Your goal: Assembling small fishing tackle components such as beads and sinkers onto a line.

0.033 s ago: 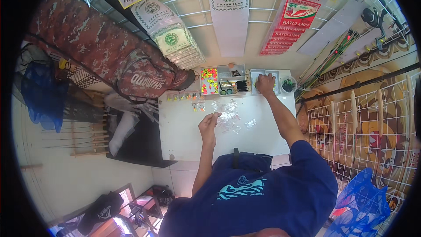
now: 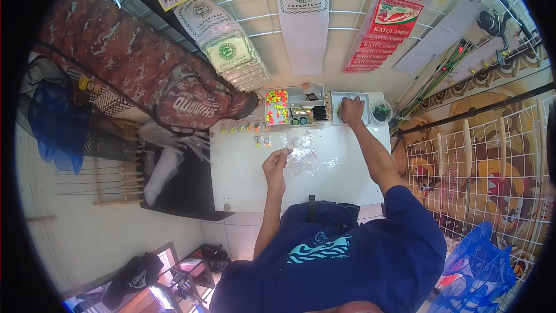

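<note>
My left hand [image 2: 275, 164] is raised over the white table with thumb and forefinger pinched together. What looks like a small clear plastic bag [image 2: 291, 146] is at its fingertips, though its outline is faint. Just right of these fingers lies a loose heap of small clear plastic bags [image 2: 302, 155]. At the back right of the table, my right hand [image 2: 351, 110] reaches down into a shallow white tray [image 2: 334, 117]. Its fingers are bunched over small yellowish-green pieces, and whatever is between the fingertips is hidden.
A compartment box [image 2: 288, 97] holds bright floats [image 2: 277, 106] and black pieces. A round tub [image 2: 380, 112] stands right of the tray. Small filled packets [image 2: 243, 127] line the back left edge. Hanging packages [image 2: 304, 17], rods [image 2: 431, 84] and a camouflage bag [image 2: 185, 101] surround the table.
</note>
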Available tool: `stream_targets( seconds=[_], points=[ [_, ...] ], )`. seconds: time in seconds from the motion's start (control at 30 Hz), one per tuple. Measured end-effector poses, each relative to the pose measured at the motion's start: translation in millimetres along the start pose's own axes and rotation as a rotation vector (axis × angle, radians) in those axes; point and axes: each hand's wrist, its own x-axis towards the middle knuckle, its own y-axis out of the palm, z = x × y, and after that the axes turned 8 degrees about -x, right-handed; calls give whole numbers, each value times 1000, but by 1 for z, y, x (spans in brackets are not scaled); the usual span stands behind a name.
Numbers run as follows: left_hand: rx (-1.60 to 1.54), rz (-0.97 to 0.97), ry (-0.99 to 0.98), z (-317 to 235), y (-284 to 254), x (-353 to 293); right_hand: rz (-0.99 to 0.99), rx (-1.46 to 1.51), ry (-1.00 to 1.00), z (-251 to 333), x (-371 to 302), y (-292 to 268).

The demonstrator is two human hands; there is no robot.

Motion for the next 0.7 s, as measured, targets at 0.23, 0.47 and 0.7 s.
stream_targets(
  seconds=[0.23, 0.47, 0.7],
  points=[
    [0, 34, 10, -1, 8, -1, 124, 359, 119, -32, 16, -5],
    [-14, 58, 30, -1, 9, -11, 194, 704, 106, -48, 27, -8],
    [-45, 98, 34, 3, 7, -21, 186, 825, 72, -77, 36, 9]
  ],
)
